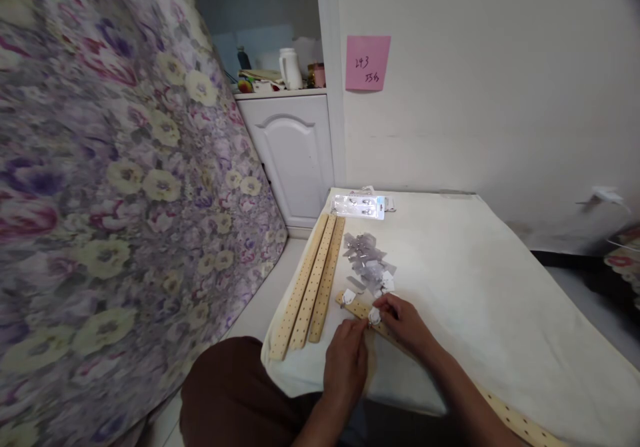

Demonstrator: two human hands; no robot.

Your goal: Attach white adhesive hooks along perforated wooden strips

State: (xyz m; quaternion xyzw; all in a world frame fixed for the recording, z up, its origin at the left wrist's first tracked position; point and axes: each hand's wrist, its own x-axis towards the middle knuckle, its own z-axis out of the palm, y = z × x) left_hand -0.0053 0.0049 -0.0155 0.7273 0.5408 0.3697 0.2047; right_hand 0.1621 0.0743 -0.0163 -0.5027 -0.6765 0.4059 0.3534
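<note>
A long perforated wooden strip (520, 423) lies slantwise across the near part of the cream-covered table (480, 300). Both my hands meet over its far end. My left hand (346, 361) has its fingers curled and pinched at the strip. My right hand (406, 323) pinches a small white clip (375, 315) against the wood. Another small white piece (349, 296) sits at the strip's tip. Just beyond lies a heap of small grey and white clips (369, 265).
Three more perforated wooden strips (310, 280) lie side by side along the table's left edge. A clear blister pack (359, 206) rests at the far edge. A floral cloth (115, 187) hangs at left, a white cabinet (295, 153) behind, a pink note (367, 63) on the wall.
</note>
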